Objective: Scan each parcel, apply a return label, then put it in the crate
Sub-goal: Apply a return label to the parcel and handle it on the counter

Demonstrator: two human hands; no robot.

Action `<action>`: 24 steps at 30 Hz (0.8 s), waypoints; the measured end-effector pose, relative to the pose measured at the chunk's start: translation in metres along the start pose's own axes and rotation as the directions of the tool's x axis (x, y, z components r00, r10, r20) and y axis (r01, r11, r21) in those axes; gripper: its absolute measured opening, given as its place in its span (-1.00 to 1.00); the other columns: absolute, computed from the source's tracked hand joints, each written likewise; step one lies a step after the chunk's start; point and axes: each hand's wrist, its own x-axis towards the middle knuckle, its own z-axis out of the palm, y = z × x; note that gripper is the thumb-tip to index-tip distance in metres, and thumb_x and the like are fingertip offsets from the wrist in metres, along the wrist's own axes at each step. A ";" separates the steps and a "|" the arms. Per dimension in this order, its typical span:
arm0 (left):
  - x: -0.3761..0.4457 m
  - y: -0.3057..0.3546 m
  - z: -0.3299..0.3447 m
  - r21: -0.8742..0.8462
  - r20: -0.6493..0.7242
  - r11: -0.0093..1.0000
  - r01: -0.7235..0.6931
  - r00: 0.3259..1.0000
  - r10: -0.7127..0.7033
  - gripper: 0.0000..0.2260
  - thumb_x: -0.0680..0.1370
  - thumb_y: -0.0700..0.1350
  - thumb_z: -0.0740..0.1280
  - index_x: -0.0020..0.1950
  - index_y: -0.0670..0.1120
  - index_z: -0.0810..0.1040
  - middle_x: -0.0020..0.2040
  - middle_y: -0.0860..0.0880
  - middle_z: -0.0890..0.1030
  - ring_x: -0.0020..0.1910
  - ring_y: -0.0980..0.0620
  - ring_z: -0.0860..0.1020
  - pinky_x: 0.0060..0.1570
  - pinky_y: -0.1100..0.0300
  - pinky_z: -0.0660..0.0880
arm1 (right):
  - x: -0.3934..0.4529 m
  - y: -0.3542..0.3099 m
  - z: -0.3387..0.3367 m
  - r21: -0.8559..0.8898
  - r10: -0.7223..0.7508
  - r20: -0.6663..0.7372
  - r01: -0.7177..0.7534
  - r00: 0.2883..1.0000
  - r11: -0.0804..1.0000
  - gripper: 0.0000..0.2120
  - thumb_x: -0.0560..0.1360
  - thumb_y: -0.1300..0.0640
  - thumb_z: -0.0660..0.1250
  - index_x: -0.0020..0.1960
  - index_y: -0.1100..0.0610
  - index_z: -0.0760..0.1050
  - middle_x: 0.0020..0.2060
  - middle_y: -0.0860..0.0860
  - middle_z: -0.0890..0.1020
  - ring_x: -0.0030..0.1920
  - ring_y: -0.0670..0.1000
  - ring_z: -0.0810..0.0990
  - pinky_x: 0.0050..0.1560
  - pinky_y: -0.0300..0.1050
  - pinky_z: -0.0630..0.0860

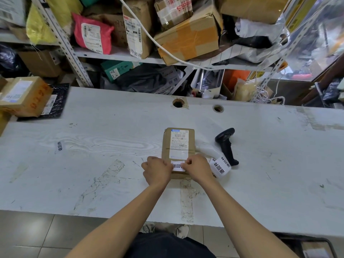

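Now both hands are down on the parcel point(178, 146), a small brown box lying flat mid-table point(111, 136) with its shipping slip facing up. The left hand point(157, 169) and right hand point(197, 167) each have curled fingers pinching an end of the return label point(177, 166), holding it taut over the box's near end, probably so it goes on without creases. Just beside the right hand lies the label strip point(219, 167) (more stickers ready). The scanner point(226, 145) rests on its side, apart, within reach. Scanning looks finished; pressing down comes next, then crating.
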 end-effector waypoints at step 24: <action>0.034 -0.026 -0.034 -0.303 0.473 0.798 -0.521 0.645 0.601 0.11 0.32 -0.18 0.57 0.52 0.44 -0.10 0.35 0.27 0.45 0.27 0.23 0.48 0.15 0.30 0.54 | 0.011 0.026 -0.007 -0.045 -0.184 0.172 0.194 0.968 0.980 0.26 0.23 -0.16 0.60 0.55 -0.23 -0.30 0.51 0.11 0.18 0.46 0.14 0.29 0.35 0.17 0.42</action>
